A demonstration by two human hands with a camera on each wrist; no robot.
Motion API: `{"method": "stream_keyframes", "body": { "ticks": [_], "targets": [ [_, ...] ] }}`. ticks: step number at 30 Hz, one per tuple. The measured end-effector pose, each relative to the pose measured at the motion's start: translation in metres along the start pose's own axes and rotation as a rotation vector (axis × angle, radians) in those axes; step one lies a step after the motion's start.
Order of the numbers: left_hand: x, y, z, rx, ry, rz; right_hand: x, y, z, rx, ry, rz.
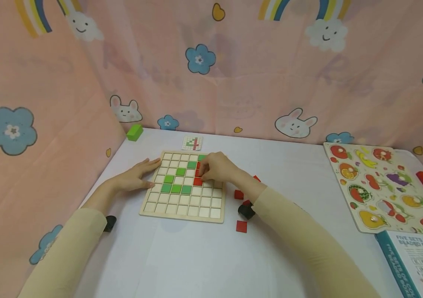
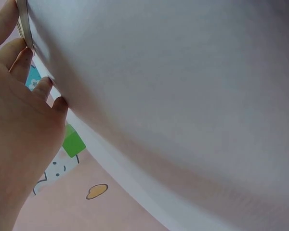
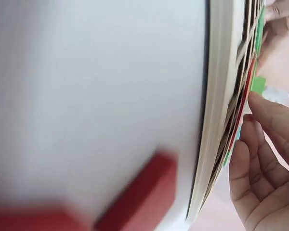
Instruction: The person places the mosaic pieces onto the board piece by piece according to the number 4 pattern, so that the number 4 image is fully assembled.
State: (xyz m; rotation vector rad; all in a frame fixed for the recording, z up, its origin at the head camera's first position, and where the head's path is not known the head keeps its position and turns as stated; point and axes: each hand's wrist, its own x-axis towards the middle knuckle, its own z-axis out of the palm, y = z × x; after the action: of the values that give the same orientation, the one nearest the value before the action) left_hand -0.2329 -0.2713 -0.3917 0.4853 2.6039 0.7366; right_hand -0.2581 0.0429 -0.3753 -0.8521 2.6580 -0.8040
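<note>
1. While the wooden grid board (image 1: 183,188) lies flat on the white table (image 1: 196,256), both hands are at it; the board is the landmark for all places below.
2. Left hand (image 1: 135,178) rests flat at the board's left edge, fingers straight and close together, fingertips touching the frame; the left wrist view shows the fingers (image 2: 26,60) against the board's rim.
3. Right hand (image 1: 216,167) sits over the board's upper right cells, fingers curled down and bunched on a red tile (image 1: 198,181). That tile sits in a cell directly under the fingertips; the right wrist view shows a red edge (image 3: 243,103) at the fingertips (image 3: 260,103), but whether they pinch it or just press it cannot be told.
4. Green tiles (image 1: 175,188) fill cells left of the red tile, in the board's middle.
5. Loose red tiles (image 1: 241,226) lie on the table just right of the board, beside the right forearm.
6. Small pattern card (image 1: 192,143) lies just behind the board's far edge.
7. Green block (image 1: 135,132) sits well behind the board's far left corner.
8. Fruit puzzle (image 1: 378,186) lies well right of the board.
</note>
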Motion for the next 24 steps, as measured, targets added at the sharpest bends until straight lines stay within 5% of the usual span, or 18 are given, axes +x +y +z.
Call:
{"method": "stream_keyframes", "body": {
  "ticks": [9,18,24],
  "targets": [
    [-0.001,0.002,0.000,-0.014,0.000,0.003,-0.026,0.052,-0.040,0.003,-0.010,0.106],
    [0.000,-0.001,0.000,0.004,-0.001,-0.003,-0.058,0.099,-0.071,0.110,-0.283,0.159],
    [0.001,-0.002,0.001,0.014,0.002,0.002,-0.065,0.113,-0.073,0.153,-0.336,0.139]
  ]
}}
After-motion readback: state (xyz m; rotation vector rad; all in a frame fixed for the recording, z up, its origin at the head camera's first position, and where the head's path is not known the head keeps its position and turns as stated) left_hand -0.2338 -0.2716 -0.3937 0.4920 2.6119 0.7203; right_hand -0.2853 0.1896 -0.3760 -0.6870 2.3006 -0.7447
